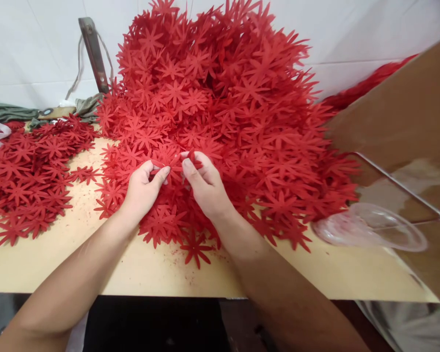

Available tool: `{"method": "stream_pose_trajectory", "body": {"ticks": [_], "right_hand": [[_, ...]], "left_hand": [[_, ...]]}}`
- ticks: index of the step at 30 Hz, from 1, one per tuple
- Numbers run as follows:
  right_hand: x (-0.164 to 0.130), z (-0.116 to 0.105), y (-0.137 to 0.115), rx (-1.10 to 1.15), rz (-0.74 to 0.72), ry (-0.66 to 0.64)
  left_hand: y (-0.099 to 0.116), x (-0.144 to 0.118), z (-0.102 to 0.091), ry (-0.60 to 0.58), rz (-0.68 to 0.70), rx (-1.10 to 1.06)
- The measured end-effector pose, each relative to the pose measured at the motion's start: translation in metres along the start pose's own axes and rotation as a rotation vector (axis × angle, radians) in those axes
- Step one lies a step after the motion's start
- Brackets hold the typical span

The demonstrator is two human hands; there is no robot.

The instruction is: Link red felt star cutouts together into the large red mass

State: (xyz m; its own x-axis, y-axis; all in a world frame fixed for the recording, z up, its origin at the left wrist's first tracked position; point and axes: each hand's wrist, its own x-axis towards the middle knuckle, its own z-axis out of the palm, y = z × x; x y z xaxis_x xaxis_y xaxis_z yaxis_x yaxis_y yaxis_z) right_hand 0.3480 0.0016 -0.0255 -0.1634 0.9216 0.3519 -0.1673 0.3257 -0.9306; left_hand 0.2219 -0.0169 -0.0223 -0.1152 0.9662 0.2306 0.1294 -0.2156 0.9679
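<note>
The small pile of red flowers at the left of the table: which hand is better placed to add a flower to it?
Probably the left hand. It lies on the side of the small pile, with bare table between. The right hand would have to cross over it. Both pinch flowers at the big heap.

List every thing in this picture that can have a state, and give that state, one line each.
left hand: fingers pinching red cutouts at the heap's near edge
right hand: fingers pinching a red cutout
big heap of red flower cutouts: piled high
smaller spread of red cutouts: lying flat
clear plastic bag: lying open-mouthed
cardboard sheet: propped, tilted
</note>
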Motion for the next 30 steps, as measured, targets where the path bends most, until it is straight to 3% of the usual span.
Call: {"method": "stream_pose_trajectory", "body": {"ticks": [9, 17, 21, 26, 30], "right_hand": [[0.000, -0.002, -0.007, -0.070, 0.057, -0.010], [0.002, -0.009, -0.012, -0.308, -0.083, 0.115], [0.001, -0.008, -0.011, -0.382, -0.112, 0.117], [0.001, -0.006, -0.004, -0.324, -0.091, 0.060], [0.001, -0.006, -0.002, -0.219, -0.049, 0.001]], "left_hand": [[0.001, -0.004, 0.002, -0.063, 0.035, -0.006], [0.004, 0.001, -0.008, 0.024, 0.057, 0.075], [0.006, 0.000, -0.008, 0.026, 0.089, 0.028], [0.005, -0.002, -0.004, -0.058, 0.144, 0.046], [0.004, -0.001, -0.003, -0.067, 0.099, 0.028]]}}
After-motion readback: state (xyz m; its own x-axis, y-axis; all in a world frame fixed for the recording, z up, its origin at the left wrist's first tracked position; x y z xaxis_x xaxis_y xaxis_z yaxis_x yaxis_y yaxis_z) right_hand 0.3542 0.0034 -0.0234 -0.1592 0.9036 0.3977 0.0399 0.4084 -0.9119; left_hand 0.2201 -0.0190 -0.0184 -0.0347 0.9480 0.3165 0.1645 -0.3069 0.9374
